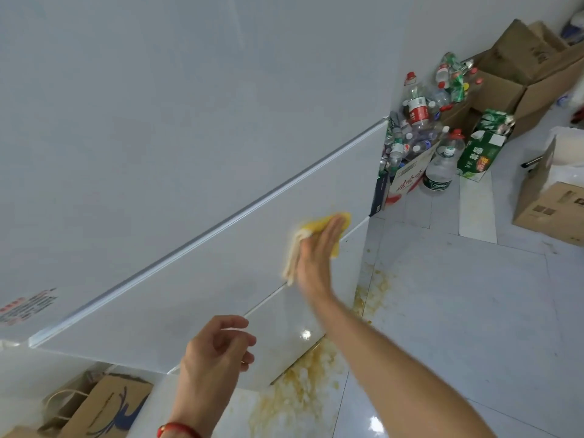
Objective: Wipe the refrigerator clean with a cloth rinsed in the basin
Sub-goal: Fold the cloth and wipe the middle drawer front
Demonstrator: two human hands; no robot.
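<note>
My right hand (317,248) pressed the yellow cloth (316,230) flat-fingered against the white refrigerator door (189,153), while my left hand (218,352) hung loosely curled, holding nothing.

pale glossy floor tiles (458,311) with yellow stains (300,384), white wall (458,20), cardboard boxes (518,74), heaped plastic bottles (417,121)
</note>
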